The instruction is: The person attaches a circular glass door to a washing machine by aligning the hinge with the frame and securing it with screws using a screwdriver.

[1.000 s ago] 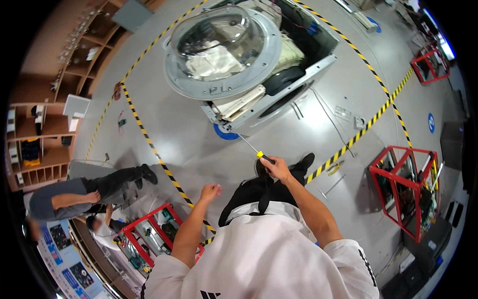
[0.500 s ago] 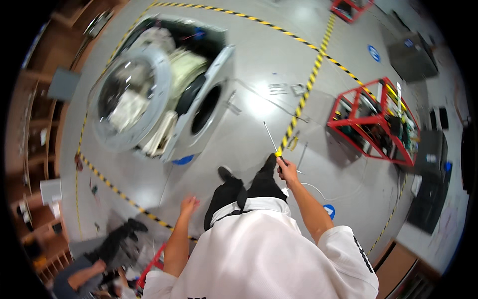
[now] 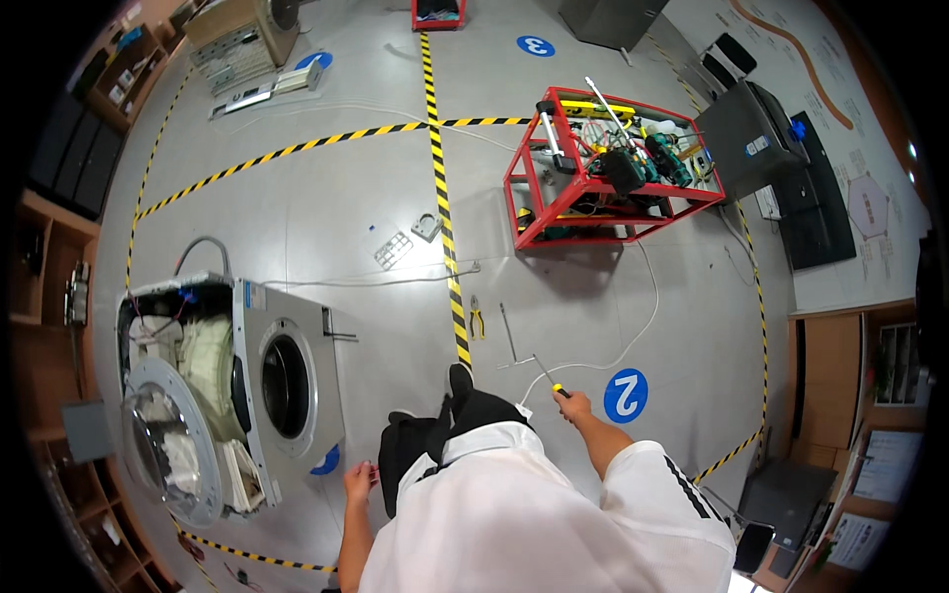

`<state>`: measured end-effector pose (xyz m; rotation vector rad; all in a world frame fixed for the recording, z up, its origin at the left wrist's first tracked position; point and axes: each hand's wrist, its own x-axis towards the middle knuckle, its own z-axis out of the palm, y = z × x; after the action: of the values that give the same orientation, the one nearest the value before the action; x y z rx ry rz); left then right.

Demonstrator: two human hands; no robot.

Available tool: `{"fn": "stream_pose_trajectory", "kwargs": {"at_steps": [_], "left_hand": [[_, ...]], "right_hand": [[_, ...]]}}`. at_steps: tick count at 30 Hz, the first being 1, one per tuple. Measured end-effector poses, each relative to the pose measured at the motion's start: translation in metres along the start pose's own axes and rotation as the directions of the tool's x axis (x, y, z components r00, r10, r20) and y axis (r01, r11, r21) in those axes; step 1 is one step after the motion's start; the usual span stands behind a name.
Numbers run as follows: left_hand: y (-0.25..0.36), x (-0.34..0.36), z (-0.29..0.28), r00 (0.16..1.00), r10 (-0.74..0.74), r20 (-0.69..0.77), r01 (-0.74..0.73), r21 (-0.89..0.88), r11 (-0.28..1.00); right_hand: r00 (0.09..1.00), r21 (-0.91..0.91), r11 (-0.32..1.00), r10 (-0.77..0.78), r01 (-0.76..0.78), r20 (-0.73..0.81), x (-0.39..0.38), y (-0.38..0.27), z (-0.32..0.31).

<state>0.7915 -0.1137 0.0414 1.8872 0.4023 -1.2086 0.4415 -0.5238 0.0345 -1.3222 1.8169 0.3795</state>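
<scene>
My right hand (image 3: 576, 407) is closed around the yellow-and-black handle of a screwdriver (image 3: 560, 390), whose shaft points forward and left over the floor. Near its tip lies a thin T-shaped metal tool (image 3: 508, 332), with yellow-handled pliers (image 3: 476, 320) a bit farther left. My left hand (image 3: 360, 480) hangs by my left side, its fingers loosely bent and apart, with nothing seen in it. To its left stands a partly dismantled washing machine (image 3: 321, 395): a round black opening in one panel, exposed inner parts, and a clear round door in a grey ring (image 3: 203, 484).
A red-framed cart (image 3: 573, 222) loaded with power tools stands ahead on the right, by a dark grey cabinet (image 3: 748, 133). A white cable (image 3: 655, 296) curves across the floor. A metal bracket (image 3: 426, 227) and a grid-like plate (image 3: 393, 251) lie beside the striped tape (image 3: 442, 198).
My view has turned right; the washing machine now appears lower left and the cart nearer the middle. The screwdriver stays in my right hand. The person at lower left has left the view.
</scene>
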Motion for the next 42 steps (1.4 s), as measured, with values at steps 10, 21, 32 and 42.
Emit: {"fn": "stream_pose_trajectory", "kwargs": {"at_steps": [10,21,32,42], "left_hand": [[0.093,0.088,-0.005,0.988,-0.068,0.139,0.035,0.228,0.973],[0.226,0.173,0.033,0.98,0.116,0.163,-0.119,0.009,0.993],[0.171,0.106,0.035,0.994,-0.085,-0.069,0.089,0.056,0.994],[0.057,0.101,0.069,0.943,0.321,-0.085,-0.27,0.365,0.891]], "right_hand": [[0.934,0.299,0.918,-0.161,0.26,-0.32,0.013,-0.13,-0.02],[0.637,0.248,0.739,-0.303,0.627,-0.709,0.075,-0.317,-0.154],[0.748,0.004,0.946,-0.254,0.325,-0.613,0.172,-0.431,-0.229],[0.824,-0.095,0.969,-0.245,0.23,-0.511,0.201,-0.462,-0.262]]}}
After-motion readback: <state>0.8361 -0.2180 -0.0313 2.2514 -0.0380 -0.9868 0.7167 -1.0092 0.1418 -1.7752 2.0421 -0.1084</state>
